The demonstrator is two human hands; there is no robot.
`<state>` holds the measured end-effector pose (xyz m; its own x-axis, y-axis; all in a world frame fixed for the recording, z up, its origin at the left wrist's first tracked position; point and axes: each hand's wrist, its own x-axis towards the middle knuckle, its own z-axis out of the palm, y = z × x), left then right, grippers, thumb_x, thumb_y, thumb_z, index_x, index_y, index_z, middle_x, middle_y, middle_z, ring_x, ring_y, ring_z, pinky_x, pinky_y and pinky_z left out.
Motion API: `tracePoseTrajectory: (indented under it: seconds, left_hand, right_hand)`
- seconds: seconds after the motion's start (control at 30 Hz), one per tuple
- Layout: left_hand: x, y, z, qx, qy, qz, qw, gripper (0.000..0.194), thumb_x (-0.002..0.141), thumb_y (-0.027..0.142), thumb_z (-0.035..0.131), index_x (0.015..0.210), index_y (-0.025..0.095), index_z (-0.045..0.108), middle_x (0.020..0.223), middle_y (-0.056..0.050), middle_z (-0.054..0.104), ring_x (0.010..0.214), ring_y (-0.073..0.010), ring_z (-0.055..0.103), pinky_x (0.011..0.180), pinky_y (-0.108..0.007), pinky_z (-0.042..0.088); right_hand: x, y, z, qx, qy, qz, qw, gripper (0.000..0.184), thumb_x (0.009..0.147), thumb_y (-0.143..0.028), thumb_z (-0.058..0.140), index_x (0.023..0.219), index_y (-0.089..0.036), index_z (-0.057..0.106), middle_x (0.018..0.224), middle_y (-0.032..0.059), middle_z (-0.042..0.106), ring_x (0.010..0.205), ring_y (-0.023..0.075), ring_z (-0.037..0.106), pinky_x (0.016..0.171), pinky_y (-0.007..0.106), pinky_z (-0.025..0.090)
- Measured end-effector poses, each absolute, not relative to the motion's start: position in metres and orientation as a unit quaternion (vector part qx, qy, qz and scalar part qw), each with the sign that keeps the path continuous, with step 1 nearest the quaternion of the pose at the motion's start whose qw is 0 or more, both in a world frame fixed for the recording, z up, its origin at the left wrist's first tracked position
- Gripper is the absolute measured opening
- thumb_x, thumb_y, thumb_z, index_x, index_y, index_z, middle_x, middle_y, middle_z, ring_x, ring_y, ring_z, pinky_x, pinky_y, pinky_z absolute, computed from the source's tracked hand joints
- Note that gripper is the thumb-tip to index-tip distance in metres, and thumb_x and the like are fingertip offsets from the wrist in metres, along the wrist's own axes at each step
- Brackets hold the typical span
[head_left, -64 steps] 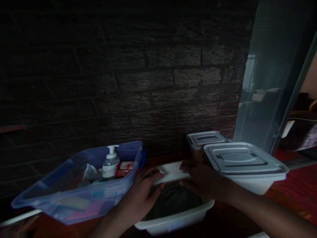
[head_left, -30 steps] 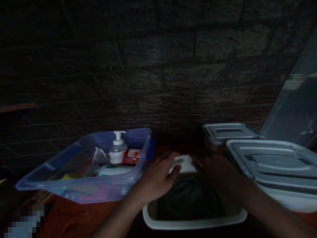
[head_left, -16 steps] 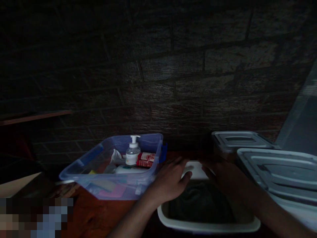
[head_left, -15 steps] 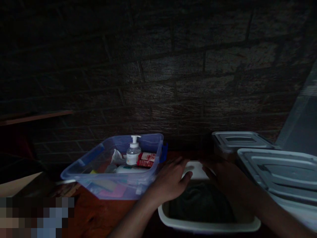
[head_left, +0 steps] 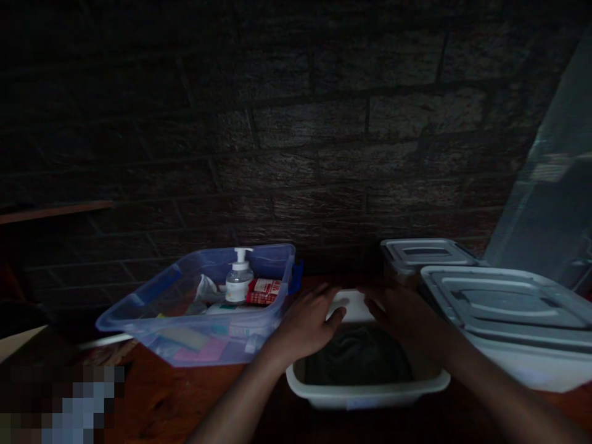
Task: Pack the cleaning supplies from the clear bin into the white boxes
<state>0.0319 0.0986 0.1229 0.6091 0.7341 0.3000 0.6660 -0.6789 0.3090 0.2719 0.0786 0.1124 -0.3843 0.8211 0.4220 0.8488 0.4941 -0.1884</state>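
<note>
My left hand (head_left: 312, 324) lies over the left rim of a white plastic storage bin (head_left: 370, 393), its thumb toward the inside and its fingers on the far left corner. Opposite it, my right hand (head_left: 400, 317) holds the right rim near the far corner, thumb also inward; its fingers are partly lost in the dark. Inside the bin is a dark, crumpled, cloth-like bundle (head_left: 361, 357). The bin sits between my forearms, on or just above a brown wooden surface (head_left: 185, 394); its underside is too dark to make out.
On the left stands an open translucent blue box (head_left: 134, 317) with a pump bottle (head_left: 239, 283), a red-and-white packet (head_left: 263, 291) and other items. Two grey-lidded boxes, one larger (head_left: 504, 302) and one smaller (head_left: 428, 250), stand on the right. Behind is a dark brick wall (head_left: 324, 123).
The white bin has shifted away from me, toward the wall, with both hands still at its rim. The view has turned slightly right.
</note>
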Motion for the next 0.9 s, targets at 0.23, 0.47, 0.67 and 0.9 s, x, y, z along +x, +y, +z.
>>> tracePoseTrajectory:
  seconds: [0.23, 0.47, 0.67, 0.9]
  left_hand:
    - [0.0323, 0.0991, 0.12, 0.893, 0.396, 0.199, 0.077, 0.047, 0.104, 0.04, 0.048, 0.149, 0.024, 0.052, 0.147, -0.009, 0.06, 0.135, -0.0293, 0.057, 0.115, -0.048, 0.044]
    - [0.032, 0.0974, 0.1189, 0.894, 0.397, 0.198, 0.065, 0.045, 0.104, 0.04, 0.048, 0.147, 0.025, 0.054, 0.145, -0.009, 0.062, 0.135, -0.0293, 0.057, 0.114, -0.046, 0.045]
    - [0.0336, 0.0967, 0.12, 0.892, 0.403, 0.194, 0.064, 0.046, 0.104, 0.039, 0.048, 0.148, 0.025, 0.053, 0.146, -0.009, 0.061, 0.134, -0.0289, 0.058, 0.115, -0.044, 0.044]
    - [0.0338, 0.0991, 0.1186, 0.895, 0.398, 0.19, 0.07, 0.048, 0.105, 0.039, 0.046, 0.149, 0.022, 0.052, 0.148, -0.011, 0.059, 0.136, -0.0295, 0.056, 0.117, -0.046, 0.042]
  right_hand:
    - [0.2711, 0.075, 0.115, -0.515, -0.826, -0.043, 0.226, 0.039, 0.1, -0.015, 0.052, 0.134, -0.024, 0.069, 0.131, 0.0095, 0.07, 0.119, 0.0272, 0.067, 0.103, 0.042, 0.054]
    - [0.2711, 0.0762, 0.1134, -0.516, -0.825, -0.047, 0.223, 0.038, 0.101, -0.017, 0.051, 0.134, -0.024, 0.069, 0.132, 0.0089, 0.069, 0.117, 0.0263, 0.068, 0.103, 0.04, 0.053]
    - [0.2722, 0.0775, 0.1123, -0.519, -0.826, -0.045, 0.215, 0.039, 0.1, -0.018, 0.051, 0.134, -0.025, 0.07, 0.128, 0.0089, 0.071, 0.115, 0.027, 0.069, 0.101, 0.04, 0.054]
    - [0.2724, 0.0768, 0.1141, -0.522, -0.825, -0.046, 0.21, 0.039, 0.1, -0.018, 0.051, 0.134, -0.023, 0.069, 0.131, 0.0098, 0.069, 0.118, 0.0265, 0.067, 0.103, 0.039, 0.053]
